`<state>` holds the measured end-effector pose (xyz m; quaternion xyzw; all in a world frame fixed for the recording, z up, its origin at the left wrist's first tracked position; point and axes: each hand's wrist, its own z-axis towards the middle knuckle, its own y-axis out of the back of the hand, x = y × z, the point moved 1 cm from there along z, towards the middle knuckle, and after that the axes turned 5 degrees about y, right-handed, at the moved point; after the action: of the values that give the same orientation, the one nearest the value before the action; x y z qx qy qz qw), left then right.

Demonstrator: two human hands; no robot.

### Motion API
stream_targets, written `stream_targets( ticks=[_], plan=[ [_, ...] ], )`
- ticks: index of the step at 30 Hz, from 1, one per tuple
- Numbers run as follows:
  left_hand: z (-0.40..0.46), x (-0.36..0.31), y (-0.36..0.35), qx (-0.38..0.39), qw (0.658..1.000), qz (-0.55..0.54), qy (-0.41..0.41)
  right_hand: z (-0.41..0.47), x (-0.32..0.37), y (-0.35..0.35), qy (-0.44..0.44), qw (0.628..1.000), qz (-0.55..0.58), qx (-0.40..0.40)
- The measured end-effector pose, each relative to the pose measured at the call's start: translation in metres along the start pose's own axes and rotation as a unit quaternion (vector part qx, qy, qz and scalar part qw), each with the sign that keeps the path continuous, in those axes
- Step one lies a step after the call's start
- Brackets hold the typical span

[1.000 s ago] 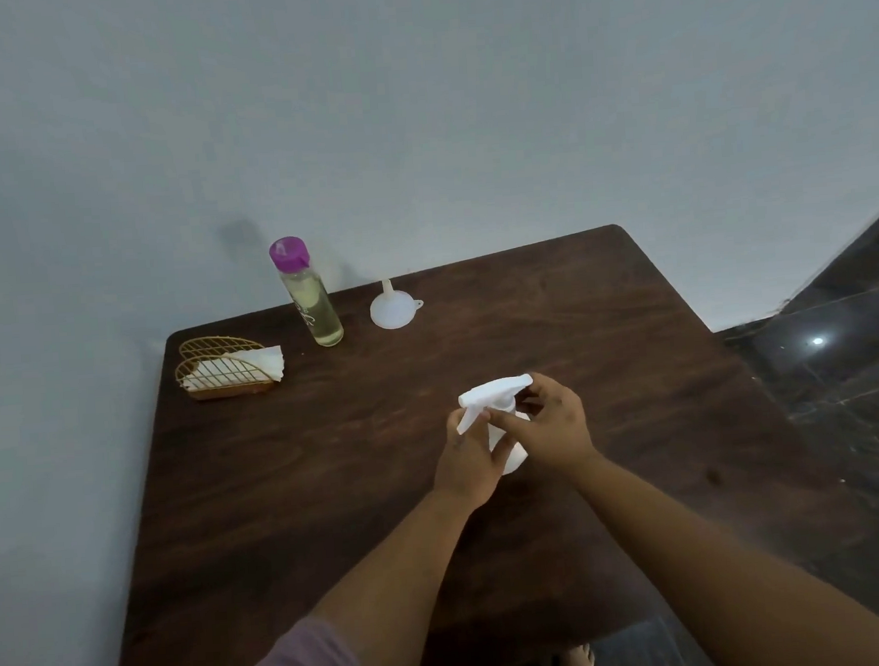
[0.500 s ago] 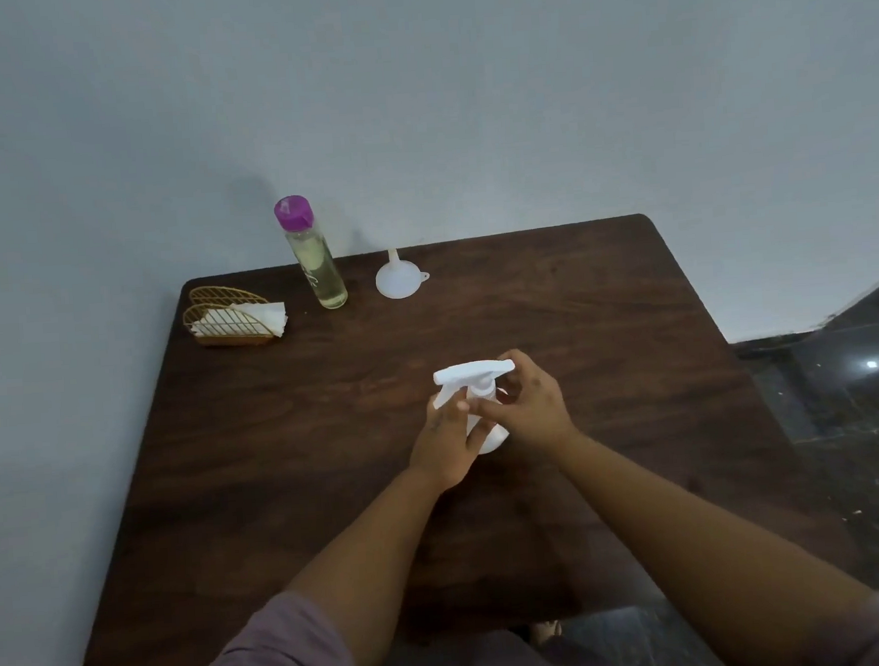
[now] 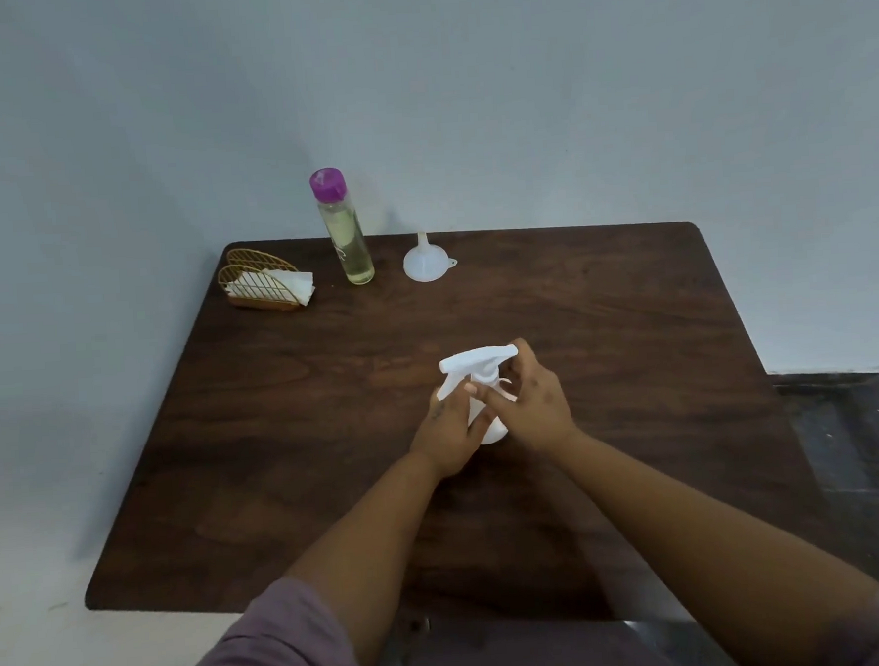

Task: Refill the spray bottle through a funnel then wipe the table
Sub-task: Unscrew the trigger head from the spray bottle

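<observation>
1. We see a small white plastic spray bottle standing upright near the middle of a dark brown wooden table, its white trigger head on top with the long top piece running left to right.
2. Our left hand wraps around the bottle's body from the left, fingers curled against the white plastic and gripping it.
3. Our right hand comes in from the right, its fingers curled around the neck and the collar just under the trigger head, so it too has hold of the bottle.
4. Most of the bottle's body is hidden behind the two hands; only the rounded lower edge shows between them, and we cannot tell how much liquid is inside.
5. At the far edge of the table stands a tall clear bottle of pale yellow liquid with a purple cap, upright and capped.
6. Just to its right sits a small translucent white plastic funnel, resting mouth-down with its spout pointing up.
7. To the left of the tall bottle, near the far left corner, sits a golden wire napkin holder with white paper napkins tucked in it.
8. All three stand well apart from the spray bottle and our hands.
</observation>
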<state>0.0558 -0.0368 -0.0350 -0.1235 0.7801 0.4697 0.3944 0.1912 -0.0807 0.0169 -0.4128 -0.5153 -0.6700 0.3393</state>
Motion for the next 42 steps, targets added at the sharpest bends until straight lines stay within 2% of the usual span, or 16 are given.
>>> stream_targets(
  ticks=[3, 8, 14, 19, 23, 25, 28, 30, 32, 37, 39, 42],
  plan=[
    [-0.002, -0.004, 0.003, -0.003, 1.0, -0.002, 0.006, -0.005, -0.003, 0.003, 0.032, 0.999, 0.009, 0.04],
    [-0.005, -0.009, 0.005, -0.028, 0.999, -0.013, -0.014, 0.002, -0.005, 0.009, 0.005, 0.99, -0.005, 0.142],
    [-0.005, -0.008, 0.001, -0.025, 1.0, 0.006, -0.004, 0.006, -0.007, 0.005, 0.009, 0.999, 0.005, 0.036],
    [-0.001, -0.005, -0.001, -0.04, 0.999, -0.007, 0.014, -0.001, -0.011, 0.021, 0.004, 0.999, 0.015, 0.04],
    [0.002, 0.002, -0.005, -0.037, 0.999, -0.008, 0.017, 0.002, -0.003, 0.024, -0.003, 0.997, 0.021, 0.074],
    [0.003, 0.003, -0.005, -0.04, 0.999, -0.007, 0.002, 0.003, 0.0, 0.02, 0.013, 0.996, -0.016, 0.081],
    [0.002, 0.0, -0.004, -0.05, 0.999, -0.016, -0.015, 0.005, -0.001, 0.012, 0.015, 0.998, -0.054, 0.035],
    [0.002, 0.001, -0.005, -0.039, 0.999, -0.006, 0.005, 0.007, -0.002, 0.011, 0.011, 0.999, -0.048, 0.022],
    [0.005, 0.005, -0.005, -0.029, 0.999, -0.004, 0.032, 0.005, -0.003, 0.015, -0.004, 0.999, -0.027, 0.029],
    [0.005, 0.001, -0.004, -0.036, 0.999, -0.007, 0.022, -0.005, -0.006, 0.026, -0.049, 0.996, 0.022, 0.065],
    [0.006, 0.006, -0.005, -0.032, 0.999, 0.006, 0.022, -0.007, 0.0, 0.02, -0.064, 0.996, 0.041, 0.056],
    [0.003, 0.007, -0.007, -0.03, 0.999, 0.011, 0.012, -0.002, 0.005, 0.008, -0.04, 0.999, -0.022, 0.011]
  ],
)
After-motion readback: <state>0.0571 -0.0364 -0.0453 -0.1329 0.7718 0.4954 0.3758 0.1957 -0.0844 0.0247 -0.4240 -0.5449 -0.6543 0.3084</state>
